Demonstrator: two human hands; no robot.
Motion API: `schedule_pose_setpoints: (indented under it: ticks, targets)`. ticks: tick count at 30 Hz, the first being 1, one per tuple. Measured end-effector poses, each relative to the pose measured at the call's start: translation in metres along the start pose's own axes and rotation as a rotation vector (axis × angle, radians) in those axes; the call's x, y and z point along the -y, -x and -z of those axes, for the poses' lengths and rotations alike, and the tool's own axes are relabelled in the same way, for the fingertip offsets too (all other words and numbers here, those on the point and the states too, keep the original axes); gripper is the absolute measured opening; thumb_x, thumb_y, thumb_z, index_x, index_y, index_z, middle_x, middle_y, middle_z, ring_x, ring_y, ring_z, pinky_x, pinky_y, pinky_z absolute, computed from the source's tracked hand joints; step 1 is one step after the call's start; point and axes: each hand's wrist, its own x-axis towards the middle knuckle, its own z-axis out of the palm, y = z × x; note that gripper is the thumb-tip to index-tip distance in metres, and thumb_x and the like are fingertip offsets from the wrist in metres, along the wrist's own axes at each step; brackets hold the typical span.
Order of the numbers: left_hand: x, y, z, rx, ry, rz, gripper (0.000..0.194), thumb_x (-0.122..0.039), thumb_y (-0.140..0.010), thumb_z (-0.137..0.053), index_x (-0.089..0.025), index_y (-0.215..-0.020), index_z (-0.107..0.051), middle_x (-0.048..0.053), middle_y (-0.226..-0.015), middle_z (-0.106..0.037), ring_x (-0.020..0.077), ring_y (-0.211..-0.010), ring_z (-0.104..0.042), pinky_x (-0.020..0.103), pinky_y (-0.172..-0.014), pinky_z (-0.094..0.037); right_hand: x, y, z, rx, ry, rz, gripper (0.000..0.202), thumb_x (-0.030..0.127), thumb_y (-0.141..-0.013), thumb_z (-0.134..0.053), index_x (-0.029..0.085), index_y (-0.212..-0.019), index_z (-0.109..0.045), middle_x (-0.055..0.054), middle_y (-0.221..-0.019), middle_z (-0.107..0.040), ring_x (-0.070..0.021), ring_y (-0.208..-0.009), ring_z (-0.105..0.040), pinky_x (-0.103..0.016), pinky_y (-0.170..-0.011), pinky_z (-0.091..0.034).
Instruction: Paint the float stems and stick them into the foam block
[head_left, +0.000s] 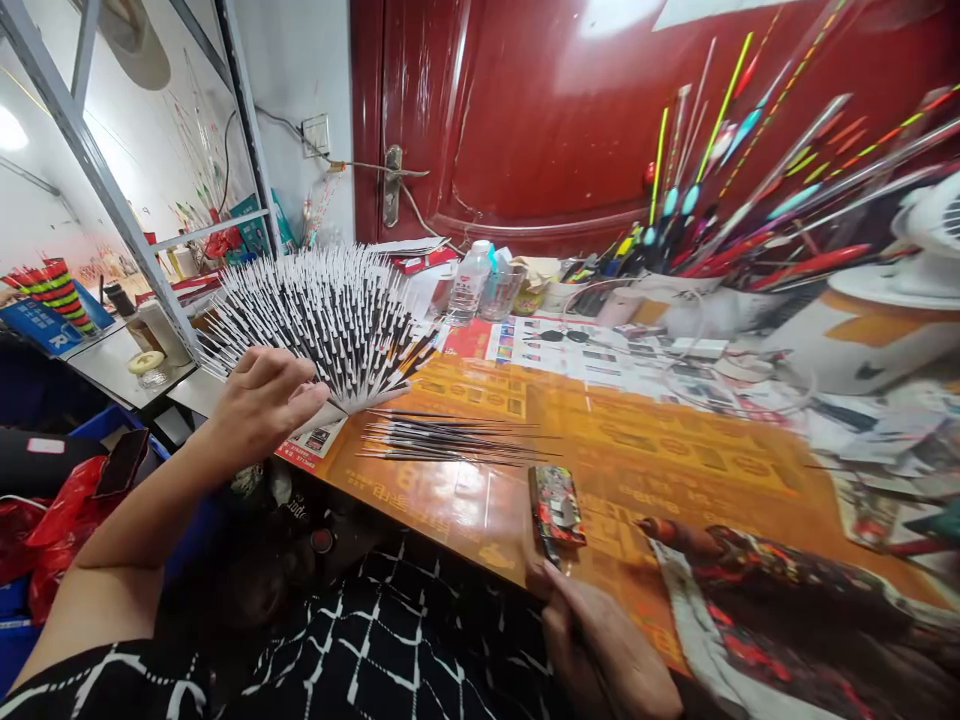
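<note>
My left hand is raised at the front left of a dense fan of slender white-tipped black sticks, which look like fishing floats. Its fingers are curled in toward the thumb, and whatever they pinch is hidden. Low at the front edge, my right hand is closed around a slim dark paintbrush, partly hidden by the fingers and blurred. The brush's end meets the near side of a small paint-crusted block. Between the hands lies a loose pile of thin black sticks on the table.
A paint-stained cloth with a dark bottle-like object lies at right. Behind stand a plastic bottle, a glass and containers of bright floats. A metal rack post rises at left; a white fan-like appliance is far right.
</note>
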Motion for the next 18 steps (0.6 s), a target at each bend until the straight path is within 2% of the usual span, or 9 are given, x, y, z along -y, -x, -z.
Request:
schedule_pose_setpoints:
  ticks: [5,7,10,14,18]
  targets:
    - [0.005,-0.015,-0.012,-0.078,-0.272,-0.295,0.023,-0.009,-0.095,-0.054,-0.028,-0.103,-0.064,0.003,-0.104,-0.061,0.0212,-0.101,-0.050,0.038,-0.092,-0.044,-0.001,-0.001,-0.001,-0.010,0.033,0.006,0.057,0.006,-0.091,-0.059,0.025,-0.144,-0.056,-0.007,-0.103,-0.075,-0.0193,-0.086,-0.073,-0.032,-0.084,-0.059]
    - [0.005,-0.018,-0.020,-0.110,-0.400,-0.355,0.019,-0.009,-0.094,-0.055,-0.025,-0.101,-0.064,0.004,-0.103,-0.061,0.0209,-0.101,-0.049,0.037,-0.091,-0.043,-0.003,-0.001,-0.002,-0.012,0.055,0.031,0.057,0.006,-0.091,-0.059,0.024,-0.145,-0.055,-0.006,-0.101,-0.076,-0.0181,-0.085,-0.073,-0.030,-0.084,-0.058]
    - [0.005,-0.019,-0.030,-0.113,-0.475,-0.373,0.015,-0.009,-0.094,-0.055,-0.022,-0.095,-0.064,0.005,-0.101,-0.061,0.0212,-0.100,-0.048,0.036,-0.090,-0.041,-0.002,-0.002,-0.002,0.026,0.052,0.019,0.063,0.002,-0.089,-0.060,0.024,-0.147,-0.052,-0.007,-0.102,-0.075,-0.0186,-0.087,-0.073,-0.031,-0.085,-0.058]
    - [0.009,-0.018,-0.044,-0.086,-0.437,-0.364,0.015,-0.013,-0.096,-0.055,-0.023,-0.093,-0.066,0.005,-0.096,-0.061,0.0210,-0.098,-0.048,0.036,-0.089,-0.040,0.002,-0.003,-0.002,-0.001,0.028,0.008,0.064,0.001,-0.087,-0.061,0.024,-0.146,-0.054,-0.007,-0.103,-0.075,-0.0193,-0.087,-0.073,-0.033,-0.085,-0.058]
    - [0.010,-0.012,-0.046,-0.183,-0.364,-0.300,0.015,-0.012,-0.095,-0.057,-0.022,-0.099,-0.068,0.005,-0.093,-0.063,0.0207,-0.093,-0.050,0.035,-0.087,-0.041,0.002,-0.003,-0.004,-0.034,0.035,-0.010,0.062,0.000,-0.086,-0.062,0.025,-0.143,-0.057,-0.006,-0.103,-0.075,-0.0190,-0.086,-0.073,-0.032,-0.084,-0.059]
